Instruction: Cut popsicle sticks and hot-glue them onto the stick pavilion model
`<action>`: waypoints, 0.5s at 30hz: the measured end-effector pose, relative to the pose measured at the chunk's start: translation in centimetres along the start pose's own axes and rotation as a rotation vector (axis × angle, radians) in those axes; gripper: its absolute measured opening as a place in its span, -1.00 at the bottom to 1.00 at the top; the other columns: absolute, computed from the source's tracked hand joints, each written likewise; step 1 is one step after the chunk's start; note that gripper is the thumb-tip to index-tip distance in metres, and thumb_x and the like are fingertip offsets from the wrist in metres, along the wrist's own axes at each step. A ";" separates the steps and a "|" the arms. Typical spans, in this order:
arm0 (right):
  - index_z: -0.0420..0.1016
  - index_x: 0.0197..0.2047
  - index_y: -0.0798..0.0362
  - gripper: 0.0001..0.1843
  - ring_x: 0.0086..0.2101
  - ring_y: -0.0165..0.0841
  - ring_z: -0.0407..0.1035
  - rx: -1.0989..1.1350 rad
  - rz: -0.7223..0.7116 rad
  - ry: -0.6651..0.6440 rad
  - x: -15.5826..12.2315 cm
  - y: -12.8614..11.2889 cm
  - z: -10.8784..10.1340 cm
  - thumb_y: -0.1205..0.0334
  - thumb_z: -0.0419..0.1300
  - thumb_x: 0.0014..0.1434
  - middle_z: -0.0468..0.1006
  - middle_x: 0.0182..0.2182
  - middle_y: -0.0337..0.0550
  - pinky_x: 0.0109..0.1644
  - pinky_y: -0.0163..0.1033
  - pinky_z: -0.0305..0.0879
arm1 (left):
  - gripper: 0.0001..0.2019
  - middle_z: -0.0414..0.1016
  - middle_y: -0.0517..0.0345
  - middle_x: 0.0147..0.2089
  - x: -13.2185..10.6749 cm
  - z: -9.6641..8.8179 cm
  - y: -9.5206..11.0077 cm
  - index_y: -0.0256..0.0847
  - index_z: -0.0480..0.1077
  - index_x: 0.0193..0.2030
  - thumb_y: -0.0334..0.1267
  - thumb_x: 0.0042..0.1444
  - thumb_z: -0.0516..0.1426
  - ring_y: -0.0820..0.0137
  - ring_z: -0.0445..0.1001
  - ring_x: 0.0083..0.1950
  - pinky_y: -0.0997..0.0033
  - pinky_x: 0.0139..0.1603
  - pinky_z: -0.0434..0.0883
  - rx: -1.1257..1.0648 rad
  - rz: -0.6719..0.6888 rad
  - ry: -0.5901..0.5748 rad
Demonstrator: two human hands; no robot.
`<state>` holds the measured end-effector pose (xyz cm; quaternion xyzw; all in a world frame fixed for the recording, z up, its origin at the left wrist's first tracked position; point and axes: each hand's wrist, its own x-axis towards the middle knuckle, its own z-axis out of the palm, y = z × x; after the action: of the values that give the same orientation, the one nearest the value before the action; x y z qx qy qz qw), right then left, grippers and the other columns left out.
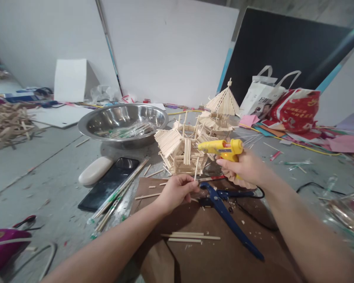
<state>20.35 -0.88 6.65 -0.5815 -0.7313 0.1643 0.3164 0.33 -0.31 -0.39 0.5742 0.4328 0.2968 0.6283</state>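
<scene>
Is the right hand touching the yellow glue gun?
Touching. In the head view, the right hand wraps its fingers round the yellow glue gun grip; the left hand pinches a wooden stick.

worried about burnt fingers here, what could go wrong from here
Glue could drip onto fingers: the yellow plastic glue gun in the right hand points its nozzle close to the left hand, which pinches a thin wooden stick beside the pale stick-built model house. The black cord trailing past the blue-handled shears might snag and jerk the gun into the model.

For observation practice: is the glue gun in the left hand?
No, the right hand grips the glue gun; the left hand pinches a stick.
</scene>
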 end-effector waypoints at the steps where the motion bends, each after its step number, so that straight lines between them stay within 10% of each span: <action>1: 0.40 -0.18 -0.03 -0.69 -0.34 -0.28 0.40 0.018 -0.009 -0.040 -0.1 -0.2 -0.1 0.07 0.10 -0.01 0.51 -0.38 -0.20 -0.30 -0.19 0.34 | -0.78 0.35 0.30 -0.59 0.0 0.0 0.0 -0.28 0.29 -0.52 -0.15 -0.13 0.13 0.64 0.20 -0.71 0.62 -0.69 0.14 -0.001 0.007 0.002; 15: 0.43 -0.26 -0.01 -0.72 -0.36 -0.29 0.39 -0.133 -0.039 -0.112 0.4 -0.8 0.0 0.05 0.10 -0.03 0.52 -0.36 -0.19 -0.30 -0.21 0.29 | -0.78 0.39 0.27 -0.55 -0.2 0.2 0.1 -0.27 0.28 -0.51 -0.13 -0.11 0.12 0.64 0.20 -0.70 0.60 -0.67 0.15 0.007 0.032 0.014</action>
<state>19.66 -0.74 7.26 -0.5767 -0.7684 0.1413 0.2387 0.38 -0.56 -0.22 0.5812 0.4288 0.3095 0.6185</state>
